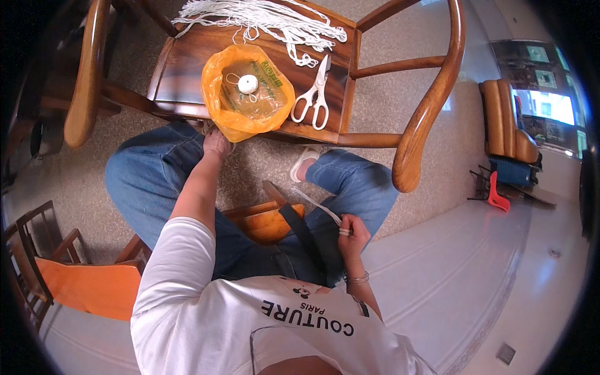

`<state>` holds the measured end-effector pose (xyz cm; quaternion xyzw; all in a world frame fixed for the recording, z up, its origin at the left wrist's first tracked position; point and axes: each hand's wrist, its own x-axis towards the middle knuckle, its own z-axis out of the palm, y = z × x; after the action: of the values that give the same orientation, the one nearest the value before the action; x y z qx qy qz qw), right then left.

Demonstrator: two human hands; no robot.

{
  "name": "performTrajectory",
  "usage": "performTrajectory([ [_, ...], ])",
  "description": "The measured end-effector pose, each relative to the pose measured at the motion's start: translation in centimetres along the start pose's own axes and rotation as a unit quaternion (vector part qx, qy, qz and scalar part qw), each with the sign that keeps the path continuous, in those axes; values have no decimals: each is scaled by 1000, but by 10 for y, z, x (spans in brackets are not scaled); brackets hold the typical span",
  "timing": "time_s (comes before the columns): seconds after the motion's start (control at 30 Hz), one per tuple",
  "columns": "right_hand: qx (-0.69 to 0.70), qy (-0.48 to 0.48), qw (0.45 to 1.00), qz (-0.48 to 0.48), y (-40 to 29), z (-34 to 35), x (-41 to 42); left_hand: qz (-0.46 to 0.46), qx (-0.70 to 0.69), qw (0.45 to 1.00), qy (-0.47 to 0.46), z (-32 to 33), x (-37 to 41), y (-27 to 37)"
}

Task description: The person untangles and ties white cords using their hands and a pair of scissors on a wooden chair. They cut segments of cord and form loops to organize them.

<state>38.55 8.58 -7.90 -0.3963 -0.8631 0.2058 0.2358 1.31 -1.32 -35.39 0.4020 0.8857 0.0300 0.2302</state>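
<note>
My right hand (352,235) is closed around white cord (323,208), with some of it wrapped about the fingers and a loose end reaching toward the middle over my thigh. My left hand (216,142) reaches down by the front edge of a wooden chair seat (180,75), close to an orange plastic bag (218,124). Its fingers are partly hidden, so what it touches is unclear. Inside the open bag lies a ball of white cord (248,84). White-handled scissors (313,96) rest right of the bag, and a bundle of white cords (262,18) spreads across the back of the seat.
Curved wooden armrests (424,126) flank the seat. Between my thighs shows a wooden seat edge (267,225) with a dark strap (302,234) across it. An orange-topped chair (89,286) stands at left; a brown leather sofa (504,122) and a red chair (498,194) stand far right.
</note>
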Motion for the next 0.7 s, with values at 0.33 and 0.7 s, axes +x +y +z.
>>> performTrajectory([
  [0.33, -9, 5, 1000, -20, 0, 1, 1, 113, 179, 971, 113, 42, 4, -8],
  [0.7, -11, -12, 1000, -16, -1, 0, 3, 48, 176, 983, -24, 21, 7, 2],
])
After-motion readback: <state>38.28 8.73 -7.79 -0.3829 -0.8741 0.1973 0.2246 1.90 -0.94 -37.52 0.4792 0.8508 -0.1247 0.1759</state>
